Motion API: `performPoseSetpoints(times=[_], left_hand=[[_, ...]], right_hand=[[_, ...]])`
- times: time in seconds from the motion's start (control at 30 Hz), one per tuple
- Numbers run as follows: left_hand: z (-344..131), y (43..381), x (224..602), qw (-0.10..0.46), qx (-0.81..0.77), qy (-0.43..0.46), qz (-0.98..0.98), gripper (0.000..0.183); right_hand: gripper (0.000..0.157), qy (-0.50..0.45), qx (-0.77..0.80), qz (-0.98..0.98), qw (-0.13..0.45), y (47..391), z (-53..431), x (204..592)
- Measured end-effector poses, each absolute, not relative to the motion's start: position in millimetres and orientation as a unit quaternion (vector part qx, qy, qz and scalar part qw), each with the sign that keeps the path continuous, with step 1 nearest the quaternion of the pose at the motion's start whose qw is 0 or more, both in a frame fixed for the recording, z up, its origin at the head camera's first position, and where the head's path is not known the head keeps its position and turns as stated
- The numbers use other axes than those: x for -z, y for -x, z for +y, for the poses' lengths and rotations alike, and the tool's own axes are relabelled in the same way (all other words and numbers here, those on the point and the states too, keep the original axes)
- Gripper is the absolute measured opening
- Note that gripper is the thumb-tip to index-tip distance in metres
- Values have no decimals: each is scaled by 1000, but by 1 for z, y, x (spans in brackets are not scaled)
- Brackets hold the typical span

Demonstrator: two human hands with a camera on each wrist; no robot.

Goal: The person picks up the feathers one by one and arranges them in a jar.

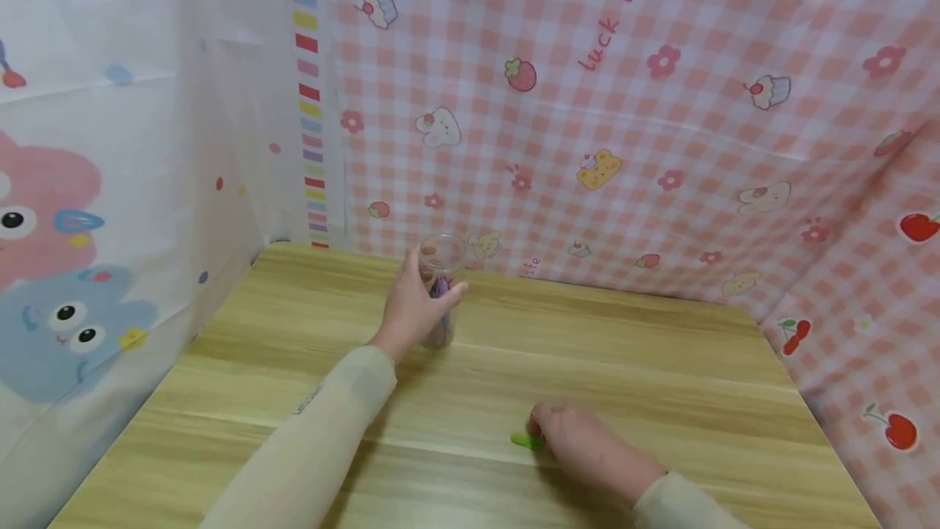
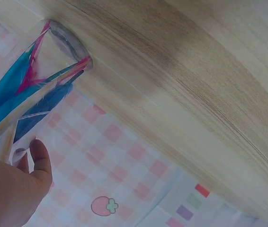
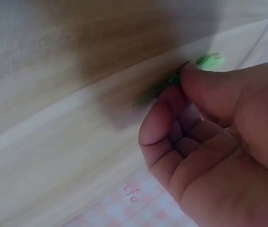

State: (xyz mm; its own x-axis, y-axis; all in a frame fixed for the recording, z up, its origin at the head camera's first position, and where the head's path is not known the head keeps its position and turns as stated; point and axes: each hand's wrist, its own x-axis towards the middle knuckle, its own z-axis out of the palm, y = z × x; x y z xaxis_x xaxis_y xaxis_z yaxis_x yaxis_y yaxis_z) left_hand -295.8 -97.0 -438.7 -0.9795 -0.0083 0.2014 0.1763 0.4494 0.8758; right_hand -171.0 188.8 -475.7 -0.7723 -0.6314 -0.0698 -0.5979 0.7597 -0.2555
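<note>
A tall clear plastic cup (image 1: 441, 337) stands near the back edge of the table, its round open rim at the top. Inside it are several long, thin blue, pink and beige pieces (image 2: 15, 87). My left hand (image 1: 413, 307) grips the cup from the left, thumb on the near side and fingers behind it. Nearer the front, a small flat bright green piece (image 3: 211, 61) sits between the thumb and index finger of my right hand (image 1: 587, 441), which pinches it close over the tabletop. Both ends of the green piece show past the fingertips; its middle is hidden.
The wood-grain table (image 1: 470, 398) runs back to a pink checked cloth (image 1: 558, 145) hanging behind it and along the right side. A white cloth (image 1: 213, 145) with cartoon figures hangs at the left.
</note>
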Motion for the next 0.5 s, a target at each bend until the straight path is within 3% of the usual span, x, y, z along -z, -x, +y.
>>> performPoseSetpoints(times=[0.27, 0.5], left_hand=[[-98, 295, 440, 85, 528, 48, -843, 89], [-97, 296, 440, 86, 525, 50, -845, 89]], right_hand=[[17, 316, 95, 942, 54, 156, 186, 483], [17, 306, 127, 943, 13, 164, 192, 489]])
